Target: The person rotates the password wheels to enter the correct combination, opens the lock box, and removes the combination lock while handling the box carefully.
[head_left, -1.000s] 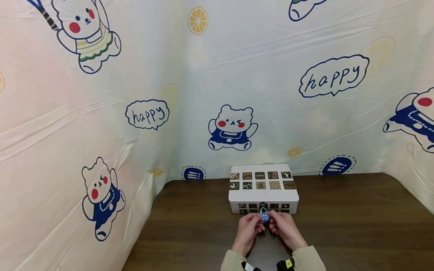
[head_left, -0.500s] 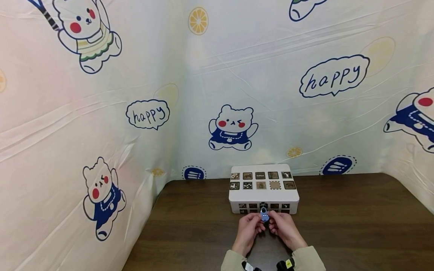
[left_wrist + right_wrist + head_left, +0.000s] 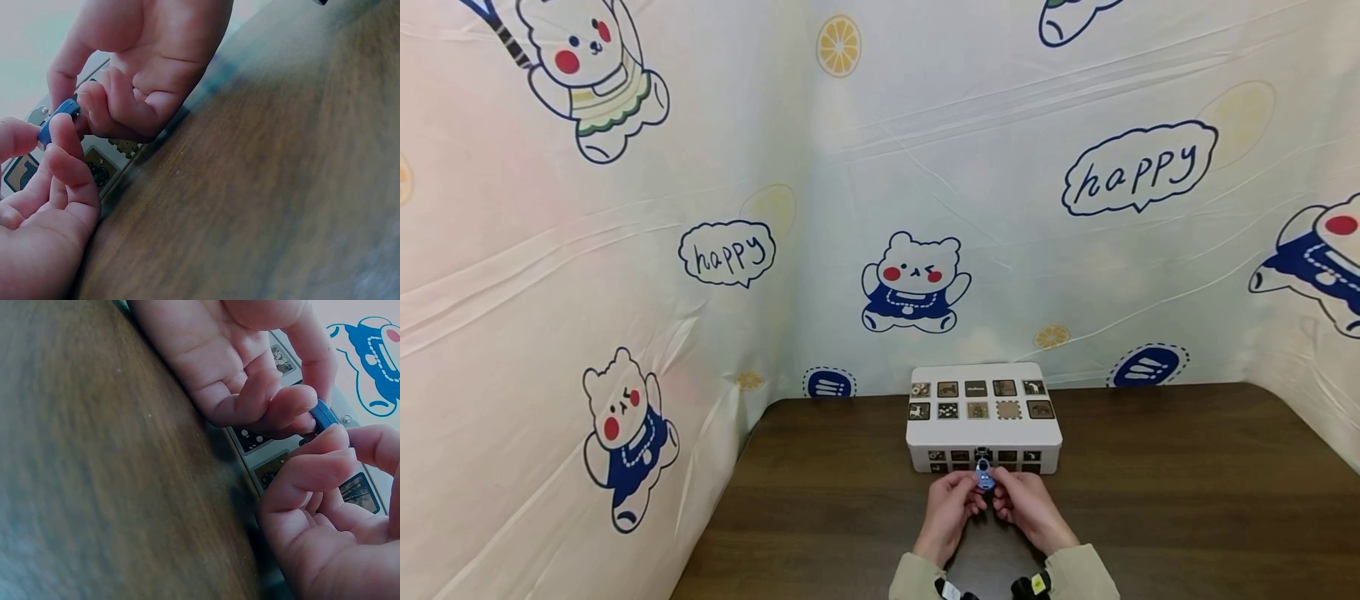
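A small blue padlock [image 3: 985, 477] sits at the dark clasp [image 3: 982, 454] on the front of a white box [image 3: 983, 431] printed with square pictures. My left hand [image 3: 946, 512] pinches the padlock from the left between thumb and fingers. From the other side, my right hand [image 3: 1033, 510] pinches it too, thumb against its edge. Both wrist views show the blue padlock body [image 3: 66, 110] edge-on between the fingertips of the two hands. Much of its face is covered by fingers there. The box is closed, its lid down.
The box stands on a dark brown wooden table [image 3: 1157, 492], near its back edge. Behind and to the left hangs a pale cloth [image 3: 820, 283] with cartoon bears and "happy" bubbles. Light sleeves [image 3: 1082, 573] and black wrist straps [image 3: 1026, 587] are at the bottom.
My right thumb and fingers have shifted slightly left over the padlock. The left hand and the box stay in place.
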The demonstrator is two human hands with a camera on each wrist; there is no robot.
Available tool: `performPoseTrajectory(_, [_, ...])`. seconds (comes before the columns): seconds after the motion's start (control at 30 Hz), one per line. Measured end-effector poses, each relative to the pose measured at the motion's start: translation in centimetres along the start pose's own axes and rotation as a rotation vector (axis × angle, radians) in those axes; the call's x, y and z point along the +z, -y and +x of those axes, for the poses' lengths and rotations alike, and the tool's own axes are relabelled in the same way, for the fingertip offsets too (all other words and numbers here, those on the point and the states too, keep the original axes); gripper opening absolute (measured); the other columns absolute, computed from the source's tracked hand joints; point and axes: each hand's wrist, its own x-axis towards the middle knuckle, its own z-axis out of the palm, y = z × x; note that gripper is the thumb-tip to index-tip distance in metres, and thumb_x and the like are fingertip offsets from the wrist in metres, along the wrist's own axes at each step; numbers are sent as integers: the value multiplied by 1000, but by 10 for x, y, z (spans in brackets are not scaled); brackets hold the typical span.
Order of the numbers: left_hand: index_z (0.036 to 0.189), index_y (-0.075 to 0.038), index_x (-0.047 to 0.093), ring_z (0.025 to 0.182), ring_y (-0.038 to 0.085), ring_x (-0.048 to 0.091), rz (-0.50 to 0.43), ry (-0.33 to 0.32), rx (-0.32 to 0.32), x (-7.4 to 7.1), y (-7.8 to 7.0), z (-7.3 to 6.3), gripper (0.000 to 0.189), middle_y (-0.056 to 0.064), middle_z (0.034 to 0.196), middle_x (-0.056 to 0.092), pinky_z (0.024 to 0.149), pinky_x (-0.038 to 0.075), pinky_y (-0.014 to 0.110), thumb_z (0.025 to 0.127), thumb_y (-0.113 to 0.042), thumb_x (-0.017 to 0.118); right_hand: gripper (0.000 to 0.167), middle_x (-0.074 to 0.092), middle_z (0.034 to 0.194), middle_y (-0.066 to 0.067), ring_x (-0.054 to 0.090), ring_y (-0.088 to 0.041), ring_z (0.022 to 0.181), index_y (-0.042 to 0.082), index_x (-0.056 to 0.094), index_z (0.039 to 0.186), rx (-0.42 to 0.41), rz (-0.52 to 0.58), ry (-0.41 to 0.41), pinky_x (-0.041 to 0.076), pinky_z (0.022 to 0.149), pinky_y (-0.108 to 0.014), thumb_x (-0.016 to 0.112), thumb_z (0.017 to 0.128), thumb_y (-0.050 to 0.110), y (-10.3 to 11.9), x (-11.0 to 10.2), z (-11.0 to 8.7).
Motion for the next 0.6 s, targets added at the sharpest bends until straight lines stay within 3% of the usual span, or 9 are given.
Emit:
performPoseTrajectory(0.27, [97,2,64,56,6,55,-1,-3,-8,-1,2,2,15,-2,71,61,54,45,18,89,-10,60,25,49,62,3,48,-7,54,7,57,74,2,-4,28,43,50,-21,57,92,24,-1,-1,0])
performPoseTrajectory(0.6, [99,4,64,56,5,56,8,6,3,0,1,2,17,-3,71,61,54,45,17,90,-11,60,24,48,60,3,43,-6,51,6,58,71,-43,-27,2,42,48,-20,57,90,20,-2,2,0])
